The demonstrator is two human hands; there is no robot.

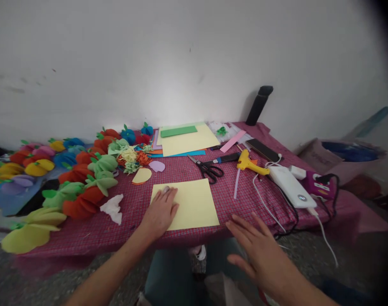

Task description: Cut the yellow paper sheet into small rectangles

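Note:
A sheet of pale yellow paper (194, 206) lies on the checked tablecloth in front of me. My left hand (162, 210) rests on the sheet's left part, fingers stretched out, with a small greyish thing by the fingertips that I cannot make out. Off the sheet's lower right corner, my right hand (256, 248) hovers near the table's front edge, fingers spread and holding nothing. Beyond the sheet lie black-handled scissors (209, 170), a cut yellow paper shape (142, 175) and a lilac one (157, 166).
Several colourful paper fruits (85, 182) crowd the left side. Further back are stacked sheets (194, 142) with a green strip (178, 131). To the right lie a yellow glue gun (249, 163), a phone (263, 149), a white power bank (291, 187) and a purple power adapter (319, 185) with trailing cables.

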